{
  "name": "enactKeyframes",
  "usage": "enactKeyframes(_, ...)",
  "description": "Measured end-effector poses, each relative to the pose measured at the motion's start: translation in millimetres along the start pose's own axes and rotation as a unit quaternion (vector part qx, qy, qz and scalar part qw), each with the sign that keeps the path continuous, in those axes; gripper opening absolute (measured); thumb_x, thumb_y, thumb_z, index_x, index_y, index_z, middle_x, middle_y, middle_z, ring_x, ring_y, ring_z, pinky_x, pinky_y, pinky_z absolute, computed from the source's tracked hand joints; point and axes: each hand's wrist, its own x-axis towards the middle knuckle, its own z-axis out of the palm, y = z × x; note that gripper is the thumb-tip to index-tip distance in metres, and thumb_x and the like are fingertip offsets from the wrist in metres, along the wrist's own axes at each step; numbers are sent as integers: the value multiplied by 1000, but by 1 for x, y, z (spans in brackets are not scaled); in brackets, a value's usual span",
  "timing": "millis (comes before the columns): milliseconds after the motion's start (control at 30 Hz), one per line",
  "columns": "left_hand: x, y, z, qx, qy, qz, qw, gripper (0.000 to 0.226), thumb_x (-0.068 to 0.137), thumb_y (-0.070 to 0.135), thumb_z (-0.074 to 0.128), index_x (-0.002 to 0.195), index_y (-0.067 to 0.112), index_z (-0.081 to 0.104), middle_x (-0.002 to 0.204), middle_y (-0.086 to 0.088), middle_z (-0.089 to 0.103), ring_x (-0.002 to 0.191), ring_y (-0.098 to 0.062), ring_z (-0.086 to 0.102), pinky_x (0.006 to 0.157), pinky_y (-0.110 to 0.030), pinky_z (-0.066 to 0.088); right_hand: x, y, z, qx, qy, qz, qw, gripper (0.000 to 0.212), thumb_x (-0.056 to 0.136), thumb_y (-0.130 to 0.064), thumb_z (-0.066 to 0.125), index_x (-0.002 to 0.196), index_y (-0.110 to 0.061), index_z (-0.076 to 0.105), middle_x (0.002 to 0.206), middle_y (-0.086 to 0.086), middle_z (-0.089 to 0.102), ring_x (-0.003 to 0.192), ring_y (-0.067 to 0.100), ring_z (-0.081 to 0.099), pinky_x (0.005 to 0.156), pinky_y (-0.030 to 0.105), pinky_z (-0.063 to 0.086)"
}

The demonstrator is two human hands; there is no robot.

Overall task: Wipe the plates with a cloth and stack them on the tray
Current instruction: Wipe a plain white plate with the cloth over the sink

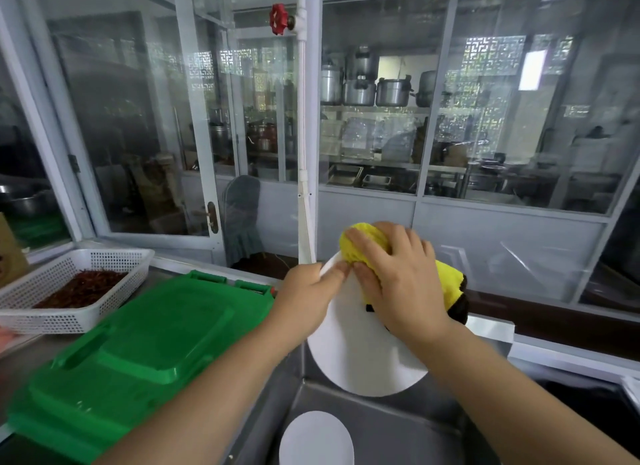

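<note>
Lowest and closest to the camera, a second white plate (316, 438) lies down in the metal sink (381, 426), right below the held plate (360, 347). That one waits its turn.

From the head view, the held plate is white and stands tilted up over the sink. The left hand (306, 296) grips it at its upper left edge, fingers curled onto the rim. The right hand (398, 281) presses a yellow cloth (360, 244) against the top of the held plate, with its fingers bent over the cloth and clamped on it. A dark part of the cloth hangs off to the right of the held plate.

Left of the held plate sits a big green tray (145, 347) on the table (20, 364). It looks like the place for the stack, and no plate is on it yet. Further left of the held plate is a white basket (69, 321) with dried red bits inside.

To wipe well, I think the left hand should hold the rim tight so the held plate does not slip into the sink. The cloth should go round and round, from the top down to the bottom edge, then over the back too. Keep the loose end of the cloth tucked in. Then lay the plate flat on the green tray.
</note>
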Motion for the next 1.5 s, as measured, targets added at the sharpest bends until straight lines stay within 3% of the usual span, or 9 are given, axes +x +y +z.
enactKeyframes(167, -6, 2, 6, -38, 81, 35, 995, 67, 80, 55, 49, 83, -11, 58, 71, -22, 60, 62, -25, 54, 62, -36, 42, -1, 16, 0, 83, 38, 124, 988, 37, 94, -34, 49, 130, -30, 48, 117, 5, 49, 87, 25, 52, 67, 35, 41)
enactKeyframes(367, -22, -5, 18, -125, 140, 33, 982, 55, 90, 49, 51, 80, -4, 57, 70, -11, 55, 66, -18, 51, 63, -34, 42, -24, 22, 15, 213, 112, 382, 893, 41, 94, -35, 51, 133, -37, 40, 108, -10, 44, 84, -26, 41, 61, 12, 29)
enactKeyframes(467, -17, -8, 11, -126, 59, -36, 990, 24, 90, 38, 59, 85, 17, 69, 84, -3, 74, 84, -25, 68, 75, -38, 53, -27, 31, 10, 195, 73, 364, 908, 39, 93, -35, 53, 131, -38, 42, 104, -11, 42, 82, -20, 43, 61, 11, 27)
enactKeyframes(633, 6, -1, -5, -35, -38, -50, 997, 49, 88, 49, 55, 91, 2, 68, 94, -20, 70, 84, -29, 68, 77, -38, 50, -28, 27, 2, 125, -4, 225, 966, 40, 94, -37, 52, 132, -41, 40, 108, -10, 42, 76, 4, 41, 59, 26, 35)
enactKeyframes(800, -2, -1, 7, -39, -15, -24, 999, 67, 88, 55, 48, 88, -11, 60, 77, -15, 55, 72, -20, 53, 70, -34, 38, -14, 12, -5, 27, 6, 125, 992, 40, 94, -27, 50, 132, -19, 51, 115, 16, 54, 90, 35, 55, 71, 40, 46)
enactKeyframes(933, -5, -1, 13, -63, 9, -18, 998, 60, 95, 48, 49, 89, -11, 61, 79, -15, 55, 73, -20, 53, 69, -34, 40, -7, 8, -6, -36, 10, 55, 998, 40, 94, -31, 44, 130, -17, 53, 117, 17, 56, 90, 37, 55, 74, 43, 46)
enactKeyframes(1133, -7, -5, 3, -152, 98, -37, 983, 36, 94, 43, 53, 72, 23, 73, 74, -1, 73, 66, -14, 68, 58, -26, 54, -22, 26, -2, -2, 9, 205, 979, 45, 94, -20, 55, 137, -15, 43, 116, 16, 53, 91, 33, 52, 63, 36, 44)
enactKeyframes(1300, -6, -13, 3, -182, 108, -60, 975, 35, 94, 46, 49, 73, 33, 74, 78, 2, 75, 70, -13, 71, 61, -29, 55, -36, 26, 6, -69, 17, 194, 978, 48, 85, -16, 66, 128, 0, 50, 110, 20, 58, 86, 37, 49, 75, 46, 45)
enactKeyframes(1500, -9, -9, 17, -130, 126, -109, 978, 65, 91, 61, 41, 89, 1, 66, 91, -23, 68, 81, -32, 67, 81, -50, 52, -24, 7, 8, -78, 2, 71, 994, 41, 88, -18, 62, 126, -6, 56, 128, 20, 53, 83, 38, 50, 71, 45, 46)
